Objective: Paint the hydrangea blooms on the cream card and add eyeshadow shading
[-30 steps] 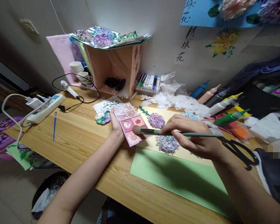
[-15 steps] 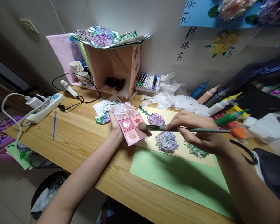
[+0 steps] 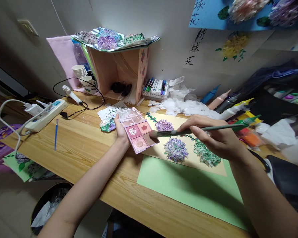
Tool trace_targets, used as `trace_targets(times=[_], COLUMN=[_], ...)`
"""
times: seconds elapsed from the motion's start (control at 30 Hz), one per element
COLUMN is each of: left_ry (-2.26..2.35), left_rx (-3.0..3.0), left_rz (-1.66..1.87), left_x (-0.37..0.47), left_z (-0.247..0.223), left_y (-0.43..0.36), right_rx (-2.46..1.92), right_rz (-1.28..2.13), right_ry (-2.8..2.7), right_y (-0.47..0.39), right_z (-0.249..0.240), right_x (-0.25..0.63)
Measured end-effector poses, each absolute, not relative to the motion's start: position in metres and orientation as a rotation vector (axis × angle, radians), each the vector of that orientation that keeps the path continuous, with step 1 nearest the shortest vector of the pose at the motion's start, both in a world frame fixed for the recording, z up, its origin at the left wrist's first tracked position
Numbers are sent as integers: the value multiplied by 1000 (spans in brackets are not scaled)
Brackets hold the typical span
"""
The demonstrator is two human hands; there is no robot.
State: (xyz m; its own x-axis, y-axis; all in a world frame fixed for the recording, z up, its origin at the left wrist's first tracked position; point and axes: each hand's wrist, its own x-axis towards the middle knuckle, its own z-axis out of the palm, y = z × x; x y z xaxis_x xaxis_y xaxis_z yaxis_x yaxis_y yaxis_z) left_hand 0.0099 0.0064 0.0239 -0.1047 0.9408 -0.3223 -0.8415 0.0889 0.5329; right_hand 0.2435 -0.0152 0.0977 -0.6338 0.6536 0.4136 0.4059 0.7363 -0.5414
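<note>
The left hand [image 3: 122, 132] grips the palette [image 3: 138, 126] by its left edge, thumb on top, the other fingers hidden beneath. The right hand [image 3: 212, 135] pinches one brush [image 3: 167, 133] between thumb and fingers, its bristles at the lower right of four pans [image 3: 139, 142]; whether they touch cannot be told. The palette is held over the desk [image 3: 114, 178], overlapping the left end of a cream sheet [image 3: 201, 167]. Three flowers [image 3: 175, 149] show on that sheet; the right hand blocks part of it. One green sheet [image 3: 178, 185] lies nearer the body. Beyond are a tissue heap [image 3: 186, 107], a row of markers [image 3: 157, 86] and at least five bottles [image 3: 220, 99]. Farther left lie one blue paintbrush [image 3: 56, 135] and one power strip [image 3: 47, 116].
</note>
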Motion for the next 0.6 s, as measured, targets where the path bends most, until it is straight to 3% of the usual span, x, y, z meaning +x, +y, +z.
trace_targets(times=[0.6], left_ry=[745], left_rx=[135], left_rz=[1495], left_x=[9], left_z=[22], left_y=[4], right_rx=[-910], right_rz=[926], right_ry=[-1933], right_y=[-17], right_z=[86], right_x=[237])
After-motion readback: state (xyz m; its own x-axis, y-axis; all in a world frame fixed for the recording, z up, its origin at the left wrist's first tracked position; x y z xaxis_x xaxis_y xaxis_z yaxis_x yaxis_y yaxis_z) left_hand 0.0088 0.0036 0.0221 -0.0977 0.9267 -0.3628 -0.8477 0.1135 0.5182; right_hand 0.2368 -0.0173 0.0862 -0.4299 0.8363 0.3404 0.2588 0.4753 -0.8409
